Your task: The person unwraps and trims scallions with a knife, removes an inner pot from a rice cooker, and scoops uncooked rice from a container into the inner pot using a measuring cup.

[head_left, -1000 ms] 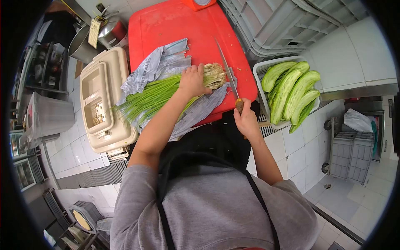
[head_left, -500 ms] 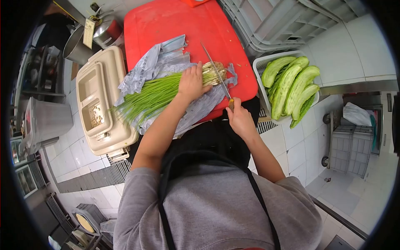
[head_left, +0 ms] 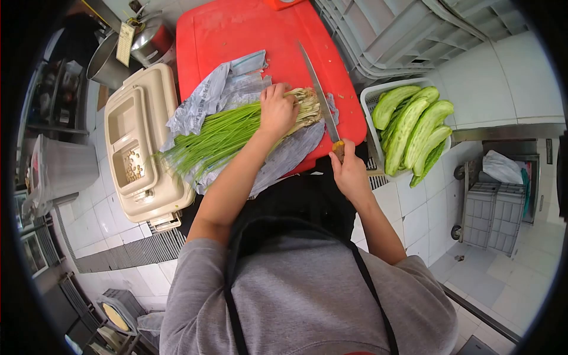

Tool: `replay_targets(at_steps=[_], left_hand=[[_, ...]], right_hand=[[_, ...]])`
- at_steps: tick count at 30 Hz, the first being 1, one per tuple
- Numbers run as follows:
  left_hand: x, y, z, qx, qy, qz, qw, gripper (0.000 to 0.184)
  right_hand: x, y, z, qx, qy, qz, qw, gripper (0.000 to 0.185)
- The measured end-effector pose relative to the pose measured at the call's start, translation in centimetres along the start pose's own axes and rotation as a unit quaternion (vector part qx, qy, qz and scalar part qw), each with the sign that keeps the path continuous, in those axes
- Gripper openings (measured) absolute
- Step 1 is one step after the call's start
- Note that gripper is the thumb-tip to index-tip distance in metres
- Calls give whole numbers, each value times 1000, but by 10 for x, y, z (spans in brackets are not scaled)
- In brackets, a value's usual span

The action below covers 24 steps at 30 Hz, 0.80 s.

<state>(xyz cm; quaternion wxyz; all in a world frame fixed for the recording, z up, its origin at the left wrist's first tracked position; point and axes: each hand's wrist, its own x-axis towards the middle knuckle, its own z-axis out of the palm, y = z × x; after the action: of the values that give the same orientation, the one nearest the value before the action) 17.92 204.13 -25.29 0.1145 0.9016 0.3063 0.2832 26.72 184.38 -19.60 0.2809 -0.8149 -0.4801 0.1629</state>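
A bunch of long, thin green chives [head_left: 222, 133] lies on crumpled printed plastic wrapping [head_left: 198, 100], atop a red board [head_left: 236, 32]. The pale root ends [head_left: 309, 106] point right. My left hand [head_left: 278, 111] presses down on the bunch near those ends, its fingers bent over the stalks. In my right hand [head_left: 352, 177] is the brown handle of a long knife [head_left: 318, 89]. The blade reaches up and away, just right of the root ends. Whether its edge touches them, I cannot tell.
On the right, a white basket [head_left: 370, 92] holds several large pale-green cucumbers [head_left: 408, 127]. Grey crates [head_left: 390, 35] stand behind it. To the left is a beige lidded container [head_left: 157, 106] with small bits in one recess. Metal pots [head_left: 109, 62] stand at the back left.
The knife has moved right, off the root ends, and its blade is more upright. My left hand has slid slightly right along the bunch, with its fingers more curled.
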Motion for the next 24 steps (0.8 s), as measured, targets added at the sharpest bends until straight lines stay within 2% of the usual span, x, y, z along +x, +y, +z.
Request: replay_targets(at_steps=[2, 4, 5, 7, 8, 10, 14, 19, 24], left_hand=[[3, 2, 4, -16, 7, -6, 1000, 14], [4, 5, 7, -47, -13, -24, 999, 28], [6, 5, 7, -47, -12, -23, 999, 28], [10, 4, 3, -98, 20, -55, 993, 60], [9, 2, -1, -98, 20, -54, 994, 60], [3, 2, -16, -7, -194, -111, 975, 85], [-18, 4, -12, 70, -147, -42, 986, 86], [-28, -2, 2, 79, -55, 8, 995, 71], [-31, -2, 10, 126, -78, 15, 989, 66]], right_hand=[[0, 0, -2, -5, 1, 4, 1000, 36], [-2, 0, -2, -10, 1, 10, 1000, 36], [-2, 0, -2, -12, -1, 6, 1000, 35], [-2, 0, -2, -14, -1, 3, 1000, 35], [-2, -1, -2, -18, -7, 5, 1000, 34], [-2, -1, 0, -20, -13, 8, 1000, 34], [-1, -1, 8, -42, -54, 3, 998, 34], [-10, 0, 5, -101, -132, 46, 985, 29], [-7, 2, 4, -99, -169, 60, 979, 27]])
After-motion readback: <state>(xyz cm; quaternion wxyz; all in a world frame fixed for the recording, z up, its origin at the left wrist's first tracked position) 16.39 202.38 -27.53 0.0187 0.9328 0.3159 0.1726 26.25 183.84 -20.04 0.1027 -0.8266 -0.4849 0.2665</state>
